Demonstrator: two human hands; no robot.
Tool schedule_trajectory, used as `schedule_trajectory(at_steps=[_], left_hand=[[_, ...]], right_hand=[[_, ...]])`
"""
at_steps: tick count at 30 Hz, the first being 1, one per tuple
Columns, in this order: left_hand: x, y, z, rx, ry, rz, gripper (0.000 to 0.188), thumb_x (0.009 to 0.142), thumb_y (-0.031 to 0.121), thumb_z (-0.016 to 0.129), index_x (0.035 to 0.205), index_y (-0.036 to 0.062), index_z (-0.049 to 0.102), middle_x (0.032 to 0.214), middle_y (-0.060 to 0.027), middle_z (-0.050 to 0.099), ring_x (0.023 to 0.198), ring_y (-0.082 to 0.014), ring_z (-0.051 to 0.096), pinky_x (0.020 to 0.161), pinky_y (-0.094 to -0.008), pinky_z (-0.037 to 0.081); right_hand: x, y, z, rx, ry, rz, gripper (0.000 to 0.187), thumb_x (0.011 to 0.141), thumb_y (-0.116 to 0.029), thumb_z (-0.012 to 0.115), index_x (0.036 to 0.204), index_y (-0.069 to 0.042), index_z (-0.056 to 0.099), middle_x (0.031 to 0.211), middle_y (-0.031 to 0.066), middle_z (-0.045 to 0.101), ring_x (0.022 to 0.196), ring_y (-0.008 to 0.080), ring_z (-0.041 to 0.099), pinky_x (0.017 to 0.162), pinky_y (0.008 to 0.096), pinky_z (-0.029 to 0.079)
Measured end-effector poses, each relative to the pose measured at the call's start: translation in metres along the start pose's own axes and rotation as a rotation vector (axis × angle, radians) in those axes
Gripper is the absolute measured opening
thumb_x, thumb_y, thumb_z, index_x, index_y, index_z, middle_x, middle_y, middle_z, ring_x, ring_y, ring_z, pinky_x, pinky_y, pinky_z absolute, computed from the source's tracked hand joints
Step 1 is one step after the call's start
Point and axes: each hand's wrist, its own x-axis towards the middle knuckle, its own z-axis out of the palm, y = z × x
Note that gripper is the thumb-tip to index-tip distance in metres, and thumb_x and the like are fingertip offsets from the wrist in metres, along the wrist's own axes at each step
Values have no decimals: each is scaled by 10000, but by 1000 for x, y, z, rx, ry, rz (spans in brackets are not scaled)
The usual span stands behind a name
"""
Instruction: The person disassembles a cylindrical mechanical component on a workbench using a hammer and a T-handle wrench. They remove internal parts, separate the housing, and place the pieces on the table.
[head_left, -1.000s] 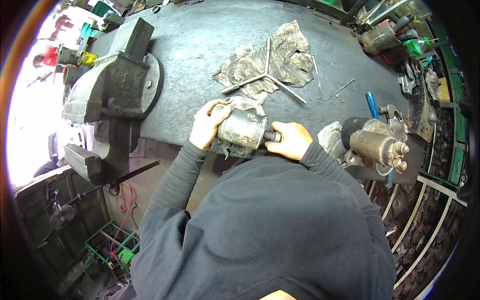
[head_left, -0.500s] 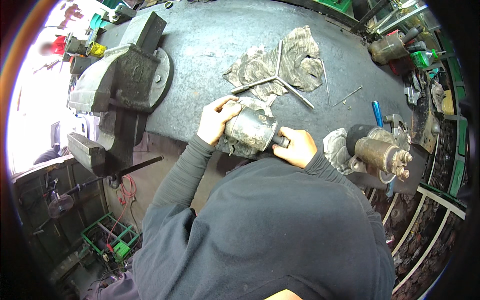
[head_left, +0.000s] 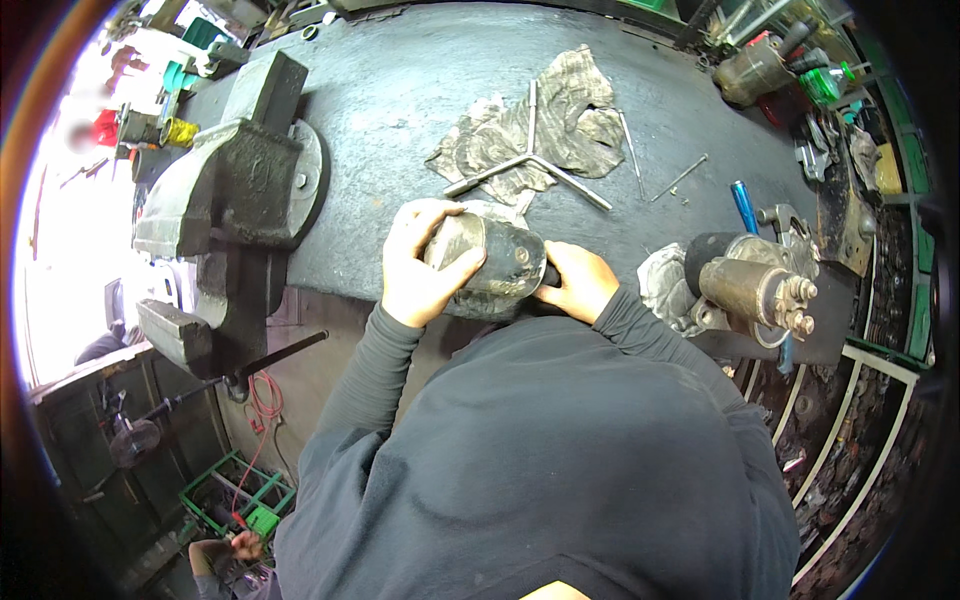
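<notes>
A worn metal motor housing [head_left: 508,262], cylindrical and dark with rubbed patches, lies sideways between my hands at the bench's near edge. My left hand [head_left: 410,272] wraps its left end, with the thumb across the top. At the other end, my right hand [head_left: 582,284] closes around a dark part sticking out of the housing; the fingers mostly hide it. Under the housing a crumpled grey rag shows. Just beyond lies a three-armed socket wrench [head_left: 530,158] on a grey patterned rag [head_left: 572,115]. To the right sits a starter motor [head_left: 745,290] with copper-coloured terminals.
A large bench vise [head_left: 215,190] stands at the left. Two thin rods [head_left: 632,155] and a blue-handled tool [head_left: 743,205] lie on the dark workbench [head_left: 400,90]. Bottles and metal parts crowd the right edge. Low at left, another person's hand [head_left: 246,545] is near a green frame [head_left: 225,490].
The housing has rolled and shifted slightly left, and my left thumb now lies across it. My right hand sits closer against its end. Another person's arm has appeared at lower left.
</notes>
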Motion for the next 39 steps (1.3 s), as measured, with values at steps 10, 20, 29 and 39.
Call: schedule_trajectory(at_steps=[10,20,29,39], left_hand=[[10,22,1,345,-147,370,496,593,260,866,1040,140,690,1156,-202,588,1056,-363,599,895,-431,509],[4,-24,-22,231,-213,346,558,626,175,841,1121,94,598,1241,-205,478,1150,-356,498,976,-457,430],[-25,-82,-27,134,-59,215,492,718,258,723,1120,26,561,1210,-177,495,1142,-314,488,1010,-440,387],[-66,-89,-29,361,2,271,564,768,318,696,1235,31,563,1289,-244,523,1194,-416,490,1034,-497,383]], right_hand=[[-34,-14,-37,93,124,137,602,809,-81,676,1364,-51,444,1182,159,553,999,245,580,837,332,498],[-182,13,-126,479,-273,58,333,867,-81,593,1189,4,591,1029,101,647,929,180,647,845,317,511],[-297,231,-218,-140,844,711,260,917,-92,575,1165,-14,583,965,89,642,860,170,629,760,277,494],[-213,300,-235,-797,643,774,514,843,-277,668,1284,-67,509,1182,215,606,1092,443,570,942,501,444]])
